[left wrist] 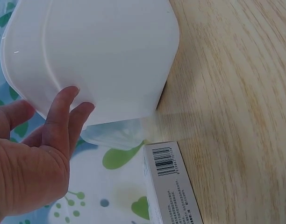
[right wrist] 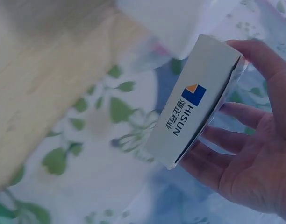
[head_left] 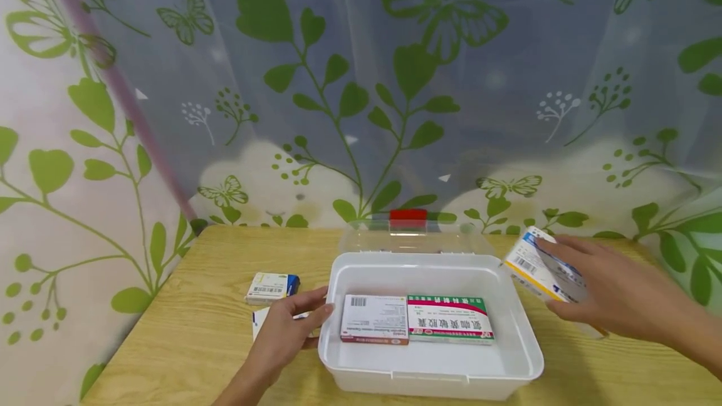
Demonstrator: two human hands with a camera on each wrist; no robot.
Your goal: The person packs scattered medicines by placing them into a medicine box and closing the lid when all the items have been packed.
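Against the left rim and outer wall of a white plastic box (head_left: 434,362) rest the fingers of my left hand (head_left: 284,334); the left wrist view shows them loosely bent on that wall. My right hand (head_left: 615,287) grips a white medicine box (head_left: 527,262) with blue and yellow bands, raised just right of the plastic box. In the right wrist view its end (right wrist: 194,98) reads HISUN. Inside the plastic box, a white medicine box (head_left: 375,318) with a reddish edge lies beside a green-and-magenta one (head_left: 449,318).
Left of the plastic box lies a white-and-blue medicine box (head_left: 271,288). Another white box (head_left: 259,321) is partly hidden by my left hand. The clear lid (head_left: 361,240) with a red latch (head_left: 408,218) extends behind, near the patterned curtain (head_left: 350,80).
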